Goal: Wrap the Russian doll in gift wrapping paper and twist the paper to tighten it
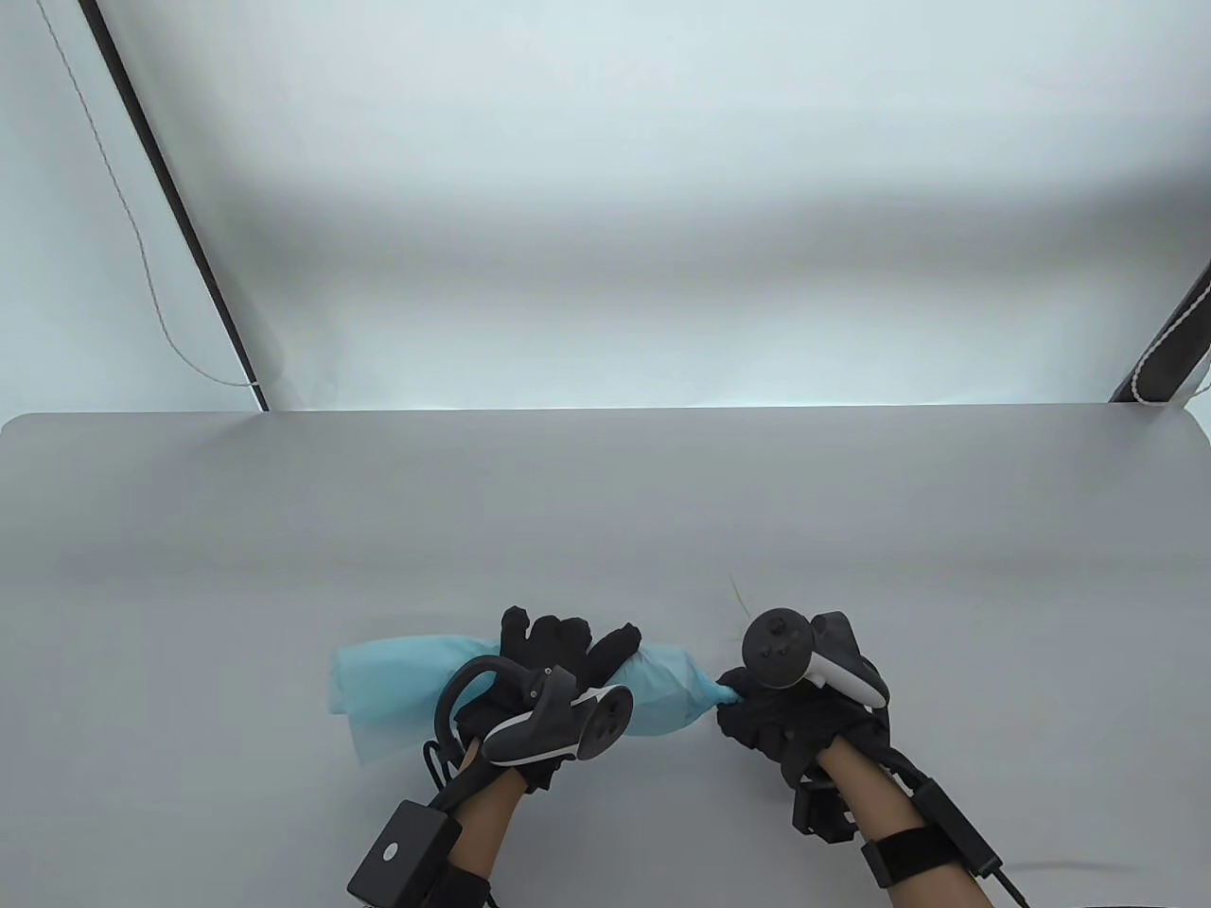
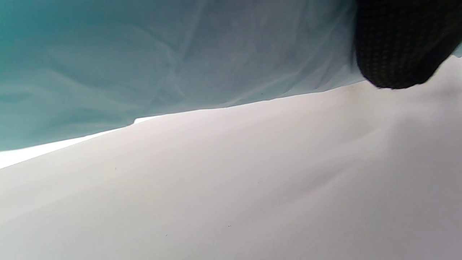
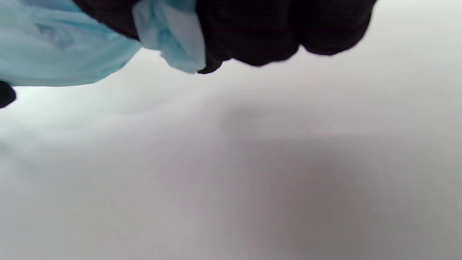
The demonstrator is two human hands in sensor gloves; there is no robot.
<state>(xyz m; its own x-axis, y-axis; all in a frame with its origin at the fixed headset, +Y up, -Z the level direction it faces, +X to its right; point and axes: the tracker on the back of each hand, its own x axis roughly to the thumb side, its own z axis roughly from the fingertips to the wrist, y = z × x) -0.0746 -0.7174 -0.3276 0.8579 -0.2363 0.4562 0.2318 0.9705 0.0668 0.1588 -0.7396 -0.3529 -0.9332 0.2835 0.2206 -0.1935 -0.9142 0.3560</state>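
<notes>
I see the paper (image 1: 397,686), light blue, lying as a bundle on the table (image 1: 605,511) near its front edge. The doll is hidden; I cannot tell where it sits inside. My left hand (image 1: 549,662) curls over the bundle's middle, gripping it. My right hand (image 1: 785,719) pinches the paper's gathered right end. The left end lies loose and open.

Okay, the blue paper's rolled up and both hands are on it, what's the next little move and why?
Probably keep twisting the right end. The right hand pinches the gathered tip of the blue paper, which tapers to a point there, while the left hand grips the bundle's middle. The paper's left end lies loose and open, so it likely comes next.
</notes>
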